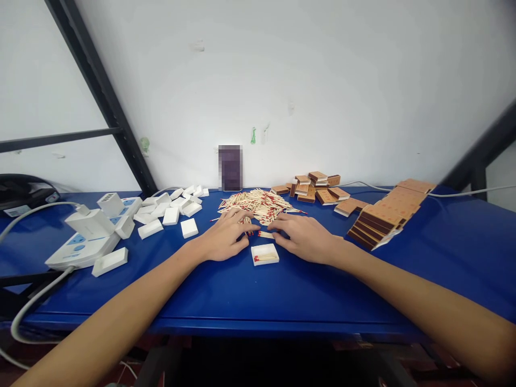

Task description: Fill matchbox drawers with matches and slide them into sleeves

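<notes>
A loose heap of red-tipped matches (262, 203) lies before me on the blue table. My left hand (229, 234) is at the heap's near left edge, fingers stretched over some matches and the thumb apart from them. From the right, my right hand (300, 236) has its fingertips closed around a few matches (265, 235), which point toward my left hand. Just below and between both hands is a white matchbox tray (265, 261) with several matches lying in it. The undersides of my fingers are hidden.
White matchbox trays (171, 216) are scattered at left, beside a power strip (80, 250) with chargers and cables. Brown matchbox sleeves (318, 188) are piled at back right; a long row of sleeves (393, 207) leans further right. A dark blurred panel (231, 167) stands by the wall.
</notes>
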A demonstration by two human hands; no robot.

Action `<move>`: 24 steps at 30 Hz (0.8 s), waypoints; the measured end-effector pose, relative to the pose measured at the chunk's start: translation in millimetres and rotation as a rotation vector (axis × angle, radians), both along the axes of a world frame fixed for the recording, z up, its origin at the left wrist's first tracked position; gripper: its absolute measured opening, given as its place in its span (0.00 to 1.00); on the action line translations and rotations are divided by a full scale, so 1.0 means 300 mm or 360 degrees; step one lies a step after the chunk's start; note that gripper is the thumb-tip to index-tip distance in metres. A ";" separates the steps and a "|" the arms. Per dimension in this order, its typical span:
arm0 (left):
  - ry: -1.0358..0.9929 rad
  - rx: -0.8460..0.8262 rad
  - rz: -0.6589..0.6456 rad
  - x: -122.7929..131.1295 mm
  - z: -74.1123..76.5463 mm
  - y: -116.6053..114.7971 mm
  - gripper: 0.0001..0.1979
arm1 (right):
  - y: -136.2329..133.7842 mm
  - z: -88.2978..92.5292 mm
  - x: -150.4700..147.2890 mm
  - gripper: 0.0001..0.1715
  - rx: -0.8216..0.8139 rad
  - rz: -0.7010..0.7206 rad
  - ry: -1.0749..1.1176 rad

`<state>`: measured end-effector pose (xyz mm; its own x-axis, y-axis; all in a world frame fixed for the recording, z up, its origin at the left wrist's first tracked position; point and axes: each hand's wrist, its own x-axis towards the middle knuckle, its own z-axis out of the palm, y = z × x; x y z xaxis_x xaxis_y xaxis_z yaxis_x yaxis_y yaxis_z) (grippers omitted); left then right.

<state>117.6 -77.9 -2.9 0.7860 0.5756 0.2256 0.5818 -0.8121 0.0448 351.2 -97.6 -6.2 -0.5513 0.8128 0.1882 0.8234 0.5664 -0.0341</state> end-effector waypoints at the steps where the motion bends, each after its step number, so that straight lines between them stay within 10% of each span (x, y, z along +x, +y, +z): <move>1: 0.0006 -0.0005 -0.0006 -0.001 -0.001 0.001 0.20 | 0.001 -0.003 -0.001 0.19 0.0003 0.0004 0.0001; 24: -0.0284 0.0021 0.0306 -0.013 -0.002 0.037 0.14 | -0.025 -0.010 -0.024 0.16 -0.0075 0.0357 0.0199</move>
<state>113.6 -66.7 -3.4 0.6096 0.7066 0.3592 0.7093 -0.6886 0.1506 344.0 -105.2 -9.2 -0.6937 0.6822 0.2311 0.6650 0.7299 -0.1583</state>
